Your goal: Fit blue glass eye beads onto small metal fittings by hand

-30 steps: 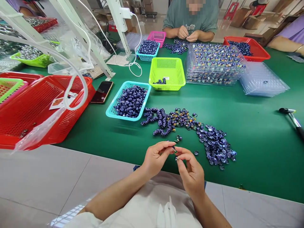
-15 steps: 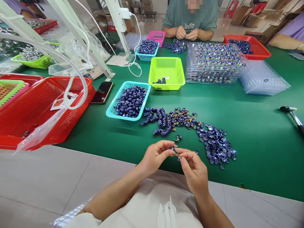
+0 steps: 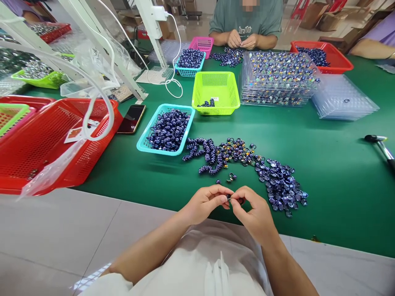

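While both forearms reach forward over a white garment, the person's left hand [image 3: 205, 202] and right hand [image 3: 253, 211] meet at the near edge of the green table mat [image 3: 324, 172], fingertips pressed together around a tiny dark blue glossy piece [image 3: 229, 199] pinched between them, just above the mat's near border. Just beyond the hands, a couple of loose small pieces [image 3: 231, 177] lie on the mat. Slightly right, a scattered heap of dark blue flat glossy stones [image 3: 282, 187] spreads out; to the left of it, stacked rows of the same blue pieces with ringed ones mixed in [image 3: 216, 154] curve across the mat. Farther left stands a turquoise plastic mesh basket [image 3: 145, 144] full of blue stones, with a black phone [image 3: 132, 118] beside it and a large red mesh basket [image 3: 46, 139] at the left edge. Beyond sits a lime green mesh basket [image 3: 216, 88], nearly bare, and a stack of clear plastic trays [image 3: 279, 82] to its right. At the far side, another person's hands [image 3: 242, 40] are held together over more blue pieces.
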`<state>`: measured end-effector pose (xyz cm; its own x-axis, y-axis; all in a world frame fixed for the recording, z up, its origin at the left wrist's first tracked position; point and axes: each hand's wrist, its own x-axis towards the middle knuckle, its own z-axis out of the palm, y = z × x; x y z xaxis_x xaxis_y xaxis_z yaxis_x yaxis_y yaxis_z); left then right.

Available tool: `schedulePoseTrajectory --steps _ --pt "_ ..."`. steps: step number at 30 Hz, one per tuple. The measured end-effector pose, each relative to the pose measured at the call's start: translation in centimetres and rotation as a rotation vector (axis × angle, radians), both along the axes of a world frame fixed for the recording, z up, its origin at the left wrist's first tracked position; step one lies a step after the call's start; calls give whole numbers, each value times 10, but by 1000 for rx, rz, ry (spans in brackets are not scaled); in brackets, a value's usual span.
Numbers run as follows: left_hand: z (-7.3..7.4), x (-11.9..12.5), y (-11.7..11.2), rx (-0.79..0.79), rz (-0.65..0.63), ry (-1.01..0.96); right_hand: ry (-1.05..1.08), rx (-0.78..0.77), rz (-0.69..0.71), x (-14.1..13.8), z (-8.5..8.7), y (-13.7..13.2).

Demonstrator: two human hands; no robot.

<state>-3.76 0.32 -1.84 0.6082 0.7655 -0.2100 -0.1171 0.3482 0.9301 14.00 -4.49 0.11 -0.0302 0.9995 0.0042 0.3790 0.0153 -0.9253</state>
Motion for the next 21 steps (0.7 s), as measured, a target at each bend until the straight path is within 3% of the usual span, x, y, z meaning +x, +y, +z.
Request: schedulePoseTrajectory --steps 4,9,21 --pt "2 1 -1 -25 25 37 26 -100 -67 -2 -2 0" --pt "0 4 -7 -7 145 109 6 -105 -103 -4 -6 0" --pt "-3 0 -8 176 130 238 -2 -69 -45 -3 -6 -2"
